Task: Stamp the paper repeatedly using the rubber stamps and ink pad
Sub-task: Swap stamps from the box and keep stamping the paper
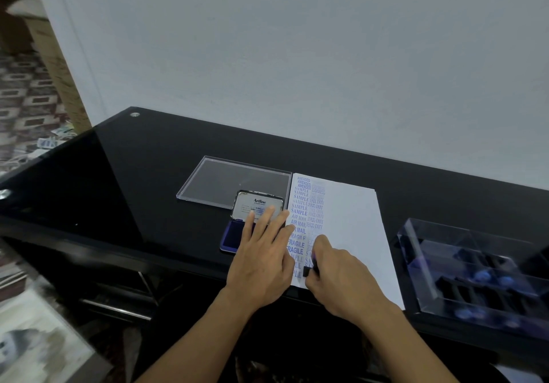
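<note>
Head view: the paper [350, 234] carries one full column of blue imprints along its left edge and a second nearly complete; the rest is blank. The right hand [341, 275] grips a stamp [308, 271] pressed low on the paper. The left hand [261, 252] lies flat across the paper's left edge and the open ink pad [234, 235] beside it.

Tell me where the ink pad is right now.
In the head view, the open ink pad sits on the black table just left of the paper, in front of a clear lid, partly under the left hand.
</note>
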Demonstrator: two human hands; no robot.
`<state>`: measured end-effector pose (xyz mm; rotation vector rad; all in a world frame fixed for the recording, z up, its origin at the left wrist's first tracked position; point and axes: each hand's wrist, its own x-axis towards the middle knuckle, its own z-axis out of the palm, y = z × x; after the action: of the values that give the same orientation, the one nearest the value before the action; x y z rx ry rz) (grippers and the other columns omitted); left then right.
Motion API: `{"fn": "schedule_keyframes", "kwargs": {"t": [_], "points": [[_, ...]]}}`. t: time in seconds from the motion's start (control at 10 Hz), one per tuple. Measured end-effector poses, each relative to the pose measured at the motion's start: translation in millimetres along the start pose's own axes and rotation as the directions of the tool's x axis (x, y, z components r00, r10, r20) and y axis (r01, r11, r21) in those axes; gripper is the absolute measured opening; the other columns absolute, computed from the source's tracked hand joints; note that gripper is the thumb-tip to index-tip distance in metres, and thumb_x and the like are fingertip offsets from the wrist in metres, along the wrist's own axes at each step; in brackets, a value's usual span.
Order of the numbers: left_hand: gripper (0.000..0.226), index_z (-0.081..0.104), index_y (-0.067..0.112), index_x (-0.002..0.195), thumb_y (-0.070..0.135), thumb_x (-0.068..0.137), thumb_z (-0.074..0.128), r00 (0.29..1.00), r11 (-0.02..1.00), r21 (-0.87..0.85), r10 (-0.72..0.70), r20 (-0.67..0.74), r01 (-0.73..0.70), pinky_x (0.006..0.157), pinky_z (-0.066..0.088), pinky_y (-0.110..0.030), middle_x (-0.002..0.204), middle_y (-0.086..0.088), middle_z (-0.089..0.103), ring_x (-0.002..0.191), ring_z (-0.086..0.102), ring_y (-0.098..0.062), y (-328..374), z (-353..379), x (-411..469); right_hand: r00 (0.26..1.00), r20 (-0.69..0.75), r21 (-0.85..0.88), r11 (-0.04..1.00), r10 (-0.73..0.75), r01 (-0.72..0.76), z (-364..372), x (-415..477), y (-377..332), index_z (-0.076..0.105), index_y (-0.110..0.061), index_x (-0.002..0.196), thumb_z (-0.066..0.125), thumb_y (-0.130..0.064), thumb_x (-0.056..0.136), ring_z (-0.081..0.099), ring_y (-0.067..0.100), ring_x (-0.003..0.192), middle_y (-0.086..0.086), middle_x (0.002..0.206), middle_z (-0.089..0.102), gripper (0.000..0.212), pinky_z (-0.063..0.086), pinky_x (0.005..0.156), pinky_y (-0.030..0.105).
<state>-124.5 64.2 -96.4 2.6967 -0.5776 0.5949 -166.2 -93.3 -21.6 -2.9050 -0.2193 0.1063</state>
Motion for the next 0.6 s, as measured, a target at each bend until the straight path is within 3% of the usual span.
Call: {"fn": "schedule_keyframes", "kwargs": {"t": [0.4,0.6], "points": [[0.047,0.059,0.016,0.131,0.027,0.09,0.037,1.0,1.0,0.002,0.002,0.005,-0.002,0.119,0.027,-0.057,0.151,-0.002,0.046,0.148,0.029,-0.026,0.2,-0.1,-0.1,1.0,-0.019,-0.013,1.0,-0.002,0.001,2.2,1.4,0.5,0.03,-0.019,0.093,0.045,-0.025,0.094,0.043,0.02,0.059,-0.004,0.068,0.046,0.016,0.026,0.048,0.028],[0.048,0.059,0.017,0.131,0.029,0.091,0.036,1.0,1.0,0.018,-0.007,0.017,0.006,0.118,0.028,-0.057,0.151,-0.002,0.046,0.148,0.031,-0.027,0.8,-0.7,-0.1,1.0,-0.027,-0.01,1.0,-0.009,0.009,2.3,-1.2,-0.4,0.029,-0.019,0.093,0.043,-0.026,0.096,0.04,0.015,0.055,-0.005,0.067,0.044,0.017,0.024,0.047,0.027]]}}
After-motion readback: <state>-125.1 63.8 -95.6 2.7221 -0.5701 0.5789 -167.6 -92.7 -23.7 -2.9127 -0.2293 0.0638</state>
